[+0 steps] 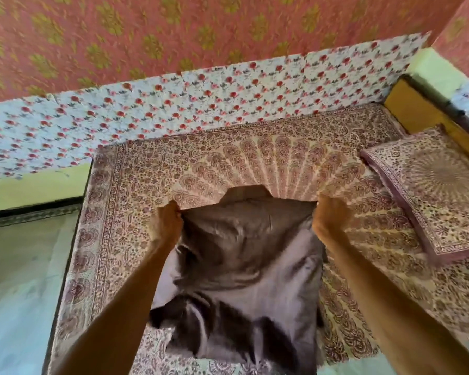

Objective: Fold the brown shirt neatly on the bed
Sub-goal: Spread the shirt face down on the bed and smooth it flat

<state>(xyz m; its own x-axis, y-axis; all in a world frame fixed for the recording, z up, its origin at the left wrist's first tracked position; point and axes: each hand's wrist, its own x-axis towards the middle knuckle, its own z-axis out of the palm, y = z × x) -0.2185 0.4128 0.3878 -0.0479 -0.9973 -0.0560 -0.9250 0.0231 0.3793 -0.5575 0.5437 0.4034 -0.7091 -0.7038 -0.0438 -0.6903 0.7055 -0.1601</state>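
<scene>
Both fists, left hand (166, 226) and right hand (329, 215), clamping brown shirt (244, 255) shoulders; keep taut, lower flat onto bed (136, 180).

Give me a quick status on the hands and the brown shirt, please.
Left hand and right hand shut on brown shirt, one at each shoulder. Shirt held up over bed, unfolded. Pillow lies clear, right.

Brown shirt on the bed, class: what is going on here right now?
A person holds up a crumpled brown fabric shirt by its top corners, the left hand gripping one side and the right hand the other. It hangs over the bed's patterned cream-and-maroon bedsheet, not yet folded. A matching patterned pillow lies to the right.
</scene>
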